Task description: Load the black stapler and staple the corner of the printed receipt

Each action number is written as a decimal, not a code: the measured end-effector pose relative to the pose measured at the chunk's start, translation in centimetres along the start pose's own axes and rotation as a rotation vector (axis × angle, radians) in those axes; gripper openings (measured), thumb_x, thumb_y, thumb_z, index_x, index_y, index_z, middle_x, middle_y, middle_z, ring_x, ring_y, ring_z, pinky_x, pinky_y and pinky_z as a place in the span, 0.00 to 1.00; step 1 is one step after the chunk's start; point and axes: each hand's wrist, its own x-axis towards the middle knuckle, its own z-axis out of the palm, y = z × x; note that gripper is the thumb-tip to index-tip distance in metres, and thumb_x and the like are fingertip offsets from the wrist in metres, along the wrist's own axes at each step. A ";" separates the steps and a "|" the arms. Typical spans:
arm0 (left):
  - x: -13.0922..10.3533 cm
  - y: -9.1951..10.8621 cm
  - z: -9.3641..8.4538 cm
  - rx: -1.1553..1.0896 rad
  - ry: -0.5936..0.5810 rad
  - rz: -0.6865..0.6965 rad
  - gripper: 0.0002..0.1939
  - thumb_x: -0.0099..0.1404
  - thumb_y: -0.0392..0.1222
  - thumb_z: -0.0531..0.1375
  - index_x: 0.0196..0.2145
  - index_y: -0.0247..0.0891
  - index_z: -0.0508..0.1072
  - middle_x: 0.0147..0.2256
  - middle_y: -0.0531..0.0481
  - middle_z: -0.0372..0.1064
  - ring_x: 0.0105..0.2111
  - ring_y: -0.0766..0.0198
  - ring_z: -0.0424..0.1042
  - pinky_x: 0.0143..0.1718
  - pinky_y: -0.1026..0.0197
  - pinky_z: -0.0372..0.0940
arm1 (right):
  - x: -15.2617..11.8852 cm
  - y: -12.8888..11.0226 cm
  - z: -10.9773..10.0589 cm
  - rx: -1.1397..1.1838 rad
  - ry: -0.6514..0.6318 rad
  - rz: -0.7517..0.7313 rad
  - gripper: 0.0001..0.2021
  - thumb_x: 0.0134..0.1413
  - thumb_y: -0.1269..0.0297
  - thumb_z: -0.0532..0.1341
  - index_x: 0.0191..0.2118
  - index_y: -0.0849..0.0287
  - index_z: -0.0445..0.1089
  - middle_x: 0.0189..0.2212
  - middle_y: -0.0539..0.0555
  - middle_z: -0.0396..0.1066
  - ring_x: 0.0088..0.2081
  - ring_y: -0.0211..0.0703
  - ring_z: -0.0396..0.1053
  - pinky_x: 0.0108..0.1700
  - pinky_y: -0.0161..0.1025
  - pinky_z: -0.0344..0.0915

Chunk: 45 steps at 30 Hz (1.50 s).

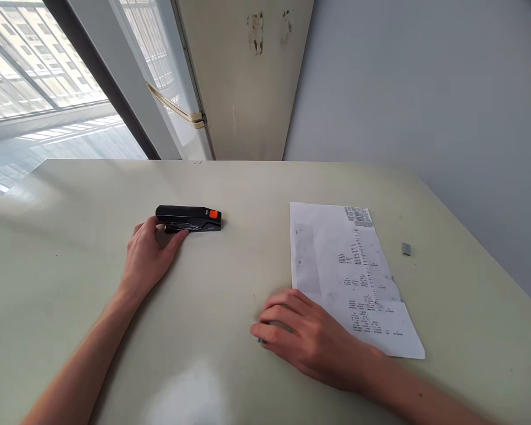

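Observation:
A black stapler (188, 218) with an orange button lies on its base on the table, its button end to the right. My left hand (149, 254) is closed around its left end, with the thumb along the near lower edge and the fingers partly hidden behind it. My right hand (305, 336) rests low over the table, fingers curled. Under its fingertips the edge of a small grey staple strip (261, 340) shows; most of it is hidden. Beyond this hand lies a printed sheet of paper (323, 254), its near left corner covered by the hand.
Another small grey staple strip (406, 249) lies right of the paper. The pale glossy table (230, 183) reaches back to a stained cabinet panel (243, 88) and a grey wall (416, 88). A window (30, 65) is at the far left.

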 end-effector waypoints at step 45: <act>-4.0 4.8 0.7 -0.144 0.146 0.612 0.36 0.73 0.51 0.58 0.73 0.57 0.50 0.75 0.50 0.43 0.72 0.36 0.49 0.67 0.27 0.55 | -12.4 17.1 -9.8 -0.204 0.880 1.123 0.12 0.62 0.54 0.61 0.41 0.54 0.77 0.42 0.56 0.81 0.41 0.49 0.78 0.45 0.47 0.73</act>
